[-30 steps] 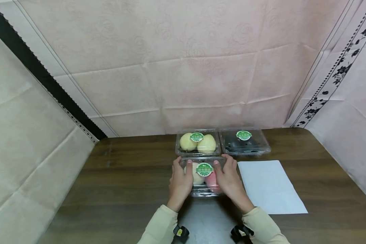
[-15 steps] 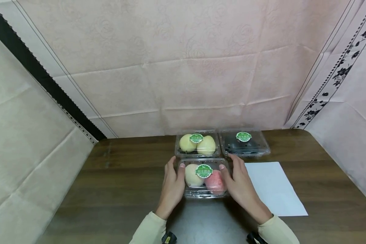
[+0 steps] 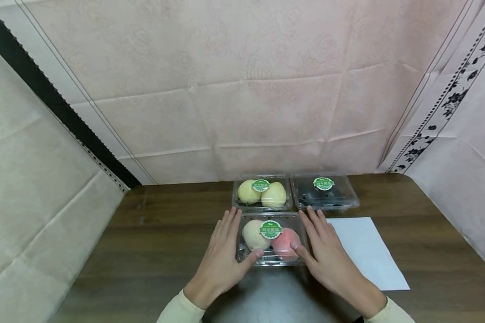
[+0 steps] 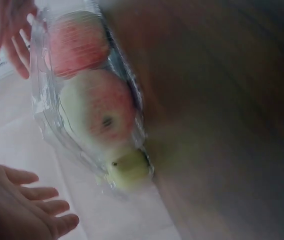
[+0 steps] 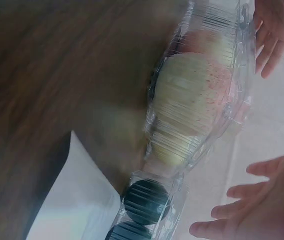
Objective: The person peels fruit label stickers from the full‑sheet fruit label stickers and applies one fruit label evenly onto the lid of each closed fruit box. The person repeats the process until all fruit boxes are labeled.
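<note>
A clear plastic clamshell box (image 3: 271, 263) with a green round label (image 3: 271, 229) sits in front of me, lid down. Inside it are a pale apple (image 3: 255, 234) and a pink apple (image 3: 286, 244). My left hand (image 3: 224, 255) lies along its left side with fingers straight and the thumb near its front corner. On the right side my right hand (image 3: 329, 255) spreads its fingers, thumb over the box's edge. Both wrist views show fingers extended beside the box, holding nothing. Whether the fingers touch it, I cannot tell.
Behind stand two more clear boxes: one with yellow-green apples (image 3: 273, 194) on the left, one with dark round fruit (image 3: 321, 196) on the right. A white sheet of paper (image 3: 368, 253) lies right of my right hand on the wooden table (image 3: 165, 260). A cloth wall (image 3: 246, 112) rises behind.
Both hands have loosened their grip on the front box, moved apart, and straightened their fingers along its sides. The boxes and paper stay in about the same places.
</note>
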Available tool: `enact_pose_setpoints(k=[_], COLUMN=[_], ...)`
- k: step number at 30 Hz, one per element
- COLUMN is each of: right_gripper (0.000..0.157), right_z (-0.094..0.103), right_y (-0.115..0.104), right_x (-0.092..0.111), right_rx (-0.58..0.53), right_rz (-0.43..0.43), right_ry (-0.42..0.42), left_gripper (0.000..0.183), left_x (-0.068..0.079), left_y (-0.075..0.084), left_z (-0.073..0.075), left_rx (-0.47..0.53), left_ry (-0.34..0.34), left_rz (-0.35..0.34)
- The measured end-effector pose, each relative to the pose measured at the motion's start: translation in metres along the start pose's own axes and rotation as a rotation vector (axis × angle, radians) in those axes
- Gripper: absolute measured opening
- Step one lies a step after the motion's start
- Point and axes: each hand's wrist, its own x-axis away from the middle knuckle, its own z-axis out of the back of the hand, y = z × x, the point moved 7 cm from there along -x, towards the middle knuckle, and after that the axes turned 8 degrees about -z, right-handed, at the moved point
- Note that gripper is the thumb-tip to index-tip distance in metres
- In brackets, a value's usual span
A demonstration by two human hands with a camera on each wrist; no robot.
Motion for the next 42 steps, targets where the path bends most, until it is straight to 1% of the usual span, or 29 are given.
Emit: enact_pose_setpoints(k=[3, 5, 10, 12, 14, 17, 19, 22, 25, 29, 32, 37, 40, 42], right_gripper=[0.076, 0.077, 0.082, 0.084, 0.086, 0.088, 0.088, 0.088, 0.089, 0.091, 0.092, 0.093, 0.094, 0.094], right_z=[-0.001, -0.002, -0.009, -0.011, -0.013, -0.018, -0.020, -0.024, -0.028, -0.032, -0.032, -0.034, -0.031, -0.027], right_y=[-0.003, -0.004, -0.011, -0.016, -0.020, -0.026, -0.031, -0.037, -0.043, -0.045, -0.042, -0.025, -0.013, -0.007], right_x=[0.008, 0.013, 0.026, 0.028, 0.029, 0.026, 0.022, 0.014, 0.005, -0.010, -0.022, -0.035, -0.037, -0.037], right_rx=[0.065, 0.093, 0.184, 0.227, 0.248, 0.236, 0.227, 0.228, 0.235, 0.243, 0.258, 0.242, 0.245, 0.254], right_rz=[0.048, 0.062, 0.127, 0.167, 0.187, 0.188, 0.184, 0.191, 0.189, 0.158, 0.128, 0.044, 0.007, -0.007], right_ry=[-0.005, -0.023, -0.057, -0.060, -0.073, -0.106, -0.119, -0.122, -0.135, -0.171, -0.173, -0.168, -0.149, -0.127], left_gripper=[0.107, 0.110, 0.116, 0.118, 0.121, 0.122, 0.124, 0.127, 0.129, 0.132, 0.133, 0.134, 0.134, 0.136], left_x=[0.006, 0.011, 0.021, 0.022, 0.022, 0.020, 0.017, 0.009, 0.001, -0.012, -0.021, -0.030, -0.033, -0.033], left_y=[0.004, 0.007, 0.019, 0.025, 0.031, 0.039, 0.043, 0.047, 0.049, 0.046, 0.040, 0.022, 0.014, 0.009], left_z=[0.001, 0.001, -0.006, -0.010, -0.014, -0.023, -0.028, -0.034, -0.038, -0.040, -0.041, -0.043, -0.038, -0.034], left_rx=[-0.102, -0.186, -0.402, -0.456, -0.497, -0.547, -0.570, -0.599, -0.600, -0.590, -0.585, -0.550, -0.520, -0.508], left_ry=[-0.033, -0.059, -0.117, -0.128, -0.147, -0.184, -0.209, -0.223, -0.234, -0.248, -0.262, -0.286, -0.263, -0.234], left_rz=[-0.090, -0.151, -0.317, -0.374, -0.411, -0.435, -0.433, -0.424, -0.398, -0.347, -0.296, -0.189, -0.144, -0.122])
